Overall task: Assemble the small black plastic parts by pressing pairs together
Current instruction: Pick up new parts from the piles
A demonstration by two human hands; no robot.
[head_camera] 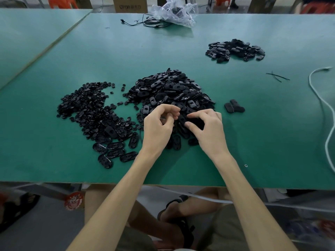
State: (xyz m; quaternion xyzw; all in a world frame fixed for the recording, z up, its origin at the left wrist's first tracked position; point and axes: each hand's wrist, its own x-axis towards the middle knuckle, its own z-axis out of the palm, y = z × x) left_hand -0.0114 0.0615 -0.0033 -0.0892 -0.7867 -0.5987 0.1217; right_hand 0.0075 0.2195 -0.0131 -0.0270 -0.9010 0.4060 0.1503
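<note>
Head view: both hands work at the lower edge of the large heap of black oval plastic shells (170,89) in the middle of the frame, on the green bench (90,51). The left hand (159,124) has its fingers (172,113) curled in toward the thumb; whether they pinch a piece I cannot tell. The right hand (206,127) reaches over the heap with forefinger and thumb a little apart and black plastic between them, but no firm hold can be made out. Left of centre lies a spread heap of small round black plastic pieces (87,105), with some oval shells along its lower edge. In the upper right sits a smaller pile of black oval parts (235,49), likely the finished pairs, and a few more black parts (233,106) lie just right of the main heap. Judging by the piles, only a small share is done and most remains.
</note>
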